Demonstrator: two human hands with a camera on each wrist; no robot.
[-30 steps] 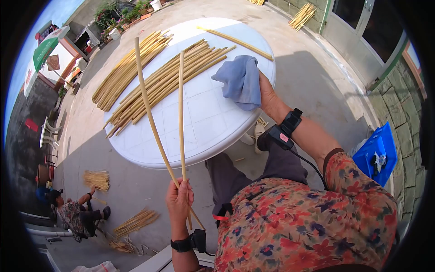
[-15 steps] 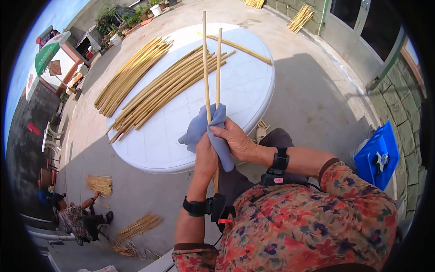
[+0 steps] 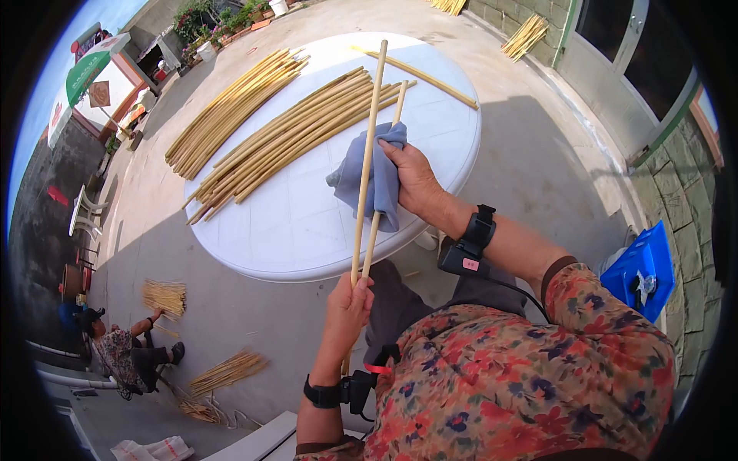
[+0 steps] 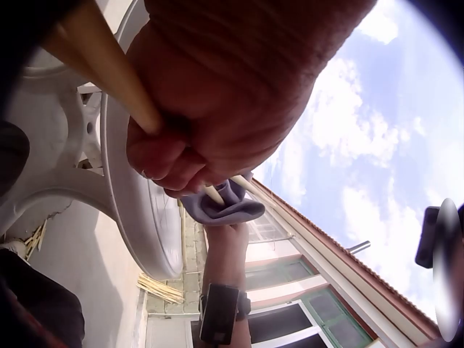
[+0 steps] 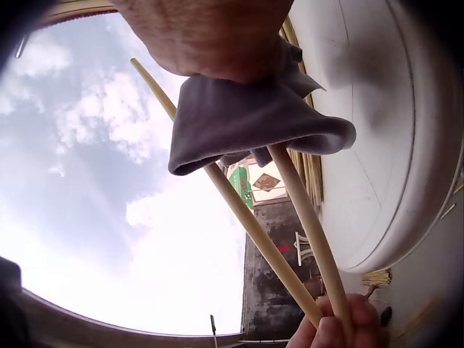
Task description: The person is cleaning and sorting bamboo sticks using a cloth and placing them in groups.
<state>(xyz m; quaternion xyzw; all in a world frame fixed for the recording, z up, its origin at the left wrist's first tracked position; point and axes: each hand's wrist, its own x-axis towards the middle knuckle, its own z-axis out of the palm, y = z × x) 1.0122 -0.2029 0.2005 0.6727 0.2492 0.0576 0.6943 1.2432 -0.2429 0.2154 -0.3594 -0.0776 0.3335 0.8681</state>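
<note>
Left hand (image 3: 347, 303): we are gripping the lower ends of two bamboo sticks (image 3: 367, 157) in a closed fist, so that both shafts are rising side by side over the white round table (image 3: 307, 238). The left wrist view is showing the fingers (image 4: 163, 156) curled tight round the sticks' butts. Right hand (image 3: 415, 178): we are clamping a blue cloth (image 3: 369, 178) round the shafts about midway up, thumb and fingers folded over it, so the fabric is wrapping at least the nearer stick; the longer one is passing in front of the cloth in the head view. Holding low with one hand and wrapping higher with the other is keeping the sticks steady, we judge, while the cloth bears on them. On the table, a row of bamboo sticks (image 3: 292, 138) is lying behind the cloth, and a second bundle (image 3: 231, 107) is lying partly over its far edge. A seated person (image 3: 127, 357) is working on the ground.
</note>
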